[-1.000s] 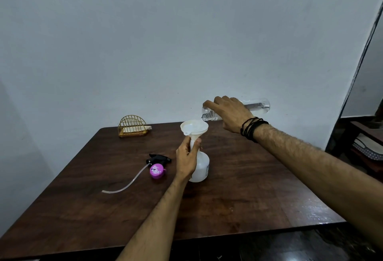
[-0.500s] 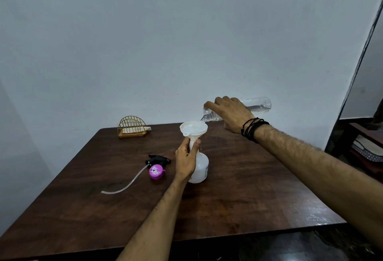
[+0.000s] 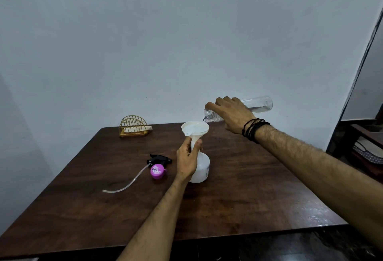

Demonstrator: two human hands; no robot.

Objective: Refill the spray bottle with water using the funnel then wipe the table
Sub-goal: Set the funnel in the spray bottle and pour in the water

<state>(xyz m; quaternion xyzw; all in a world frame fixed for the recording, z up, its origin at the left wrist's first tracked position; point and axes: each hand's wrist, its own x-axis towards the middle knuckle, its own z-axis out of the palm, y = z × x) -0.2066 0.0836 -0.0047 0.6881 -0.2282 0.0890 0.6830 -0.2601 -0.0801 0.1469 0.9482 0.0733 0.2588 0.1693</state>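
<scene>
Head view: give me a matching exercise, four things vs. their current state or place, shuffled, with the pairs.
Things:
1. White plastic funnel
2. Clear plastic water bottle
3. Black and pink spray head with clear tube
4. Gold wire napkin holder

States:
A. Lying on the dark wooden table, left of the white spray bottle
B. Tipped on its side in the right hand
C. Standing at the far edge, near the wall
D. Seated in the spray bottle's neck, which the left hand grips

Pairs: 1-D, 2-B, 3-A, 4-C
</scene>
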